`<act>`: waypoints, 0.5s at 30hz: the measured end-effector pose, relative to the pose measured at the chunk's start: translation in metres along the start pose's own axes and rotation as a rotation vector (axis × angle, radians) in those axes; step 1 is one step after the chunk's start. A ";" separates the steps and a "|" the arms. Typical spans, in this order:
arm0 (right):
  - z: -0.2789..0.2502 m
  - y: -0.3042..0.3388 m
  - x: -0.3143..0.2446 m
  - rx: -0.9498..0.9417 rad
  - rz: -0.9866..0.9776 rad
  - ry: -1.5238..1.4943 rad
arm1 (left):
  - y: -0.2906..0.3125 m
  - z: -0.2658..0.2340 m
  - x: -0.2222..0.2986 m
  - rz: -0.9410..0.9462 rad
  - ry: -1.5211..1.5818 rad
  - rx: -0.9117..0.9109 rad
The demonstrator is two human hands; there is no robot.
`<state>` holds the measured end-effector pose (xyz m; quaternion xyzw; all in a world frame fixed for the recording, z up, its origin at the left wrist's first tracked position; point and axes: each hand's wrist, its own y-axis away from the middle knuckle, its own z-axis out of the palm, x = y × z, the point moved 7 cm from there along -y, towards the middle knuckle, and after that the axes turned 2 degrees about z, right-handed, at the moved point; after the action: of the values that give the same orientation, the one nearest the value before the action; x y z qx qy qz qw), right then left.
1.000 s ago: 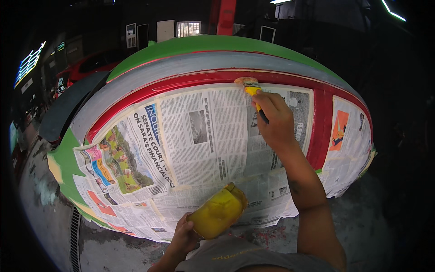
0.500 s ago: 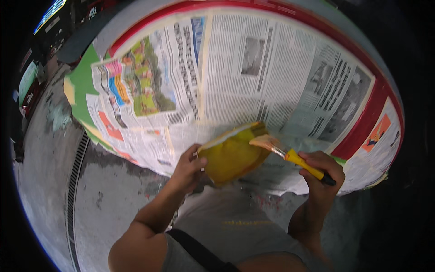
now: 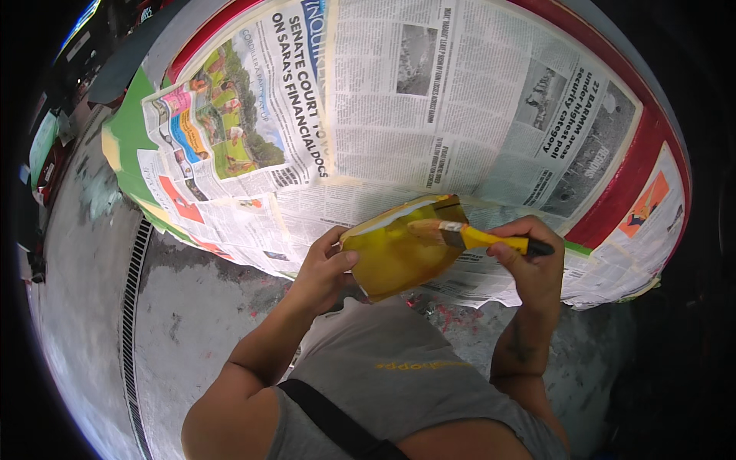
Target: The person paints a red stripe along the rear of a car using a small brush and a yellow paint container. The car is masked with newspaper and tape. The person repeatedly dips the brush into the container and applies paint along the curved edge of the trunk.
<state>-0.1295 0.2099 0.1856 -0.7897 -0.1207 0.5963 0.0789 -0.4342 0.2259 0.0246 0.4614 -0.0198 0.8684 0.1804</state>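
My left hand [image 3: 328, 270] grips the left rim of a yellow, open-topped container [image 3: 399, 261], thumb over the edge. Its inside looks coated in amber-yellow, and a pale streak runs along its far rim. My right hand [image 3: 534, 257] is closed around a paintbrush [image 3: 484, 239] with a yellow handle, black end and metal band. The pale bristles point left over the container's mouth, at its upper right; whether they touch the inside, I cannot tell. Just beyond both hands is a curved panel masked with newspaper [image 3: 368, 115].
A red band [image 3: 625, 192] borders the newspaper, and green masking [image 3: 134, 138] shows at the panel's left end. Below lies a grey, stained concrete floor [image 3: 207, 307] crossed by a drain grate [image 3: 132, 307] at left. Dark objects stand at the far upper left.
The brush has moved left, its bristles now farther over the container. My right hand has shifted slightly left and up with it. The newspaper panel sits a little higher in view.
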 end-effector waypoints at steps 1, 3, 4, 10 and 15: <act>-0.010 0.002 0.016 0.093 0.095 -0.202 | 0.000 0.001 0.000 0.003 0.013 0.003; -0.014 0.003 0.040 0.165 0.099 -0.461 | 0.000 0.001 0.000 -0.002 0.060 0.034; -0.013 0.004 0.048 0.166 0.055 -0.660 | -0.001 0.004 0.001 0.011 0.045 0.030; -0.003 0.018 0.093 0.366 0.187 -1.053 | -0.007 0.012 0.005 0.018 0.072 0.002; -0.006 0.007 0.084 0.334 0.104 -1.205 | -0.009 0.012 0.002 0.042 0.127 -0.056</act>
<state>-0.1012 0.2270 0.1076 -0.2968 -0.0104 0.9506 0.0903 -0.4230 0.2330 0.0317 0.3995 -0.0420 0.8987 0.1760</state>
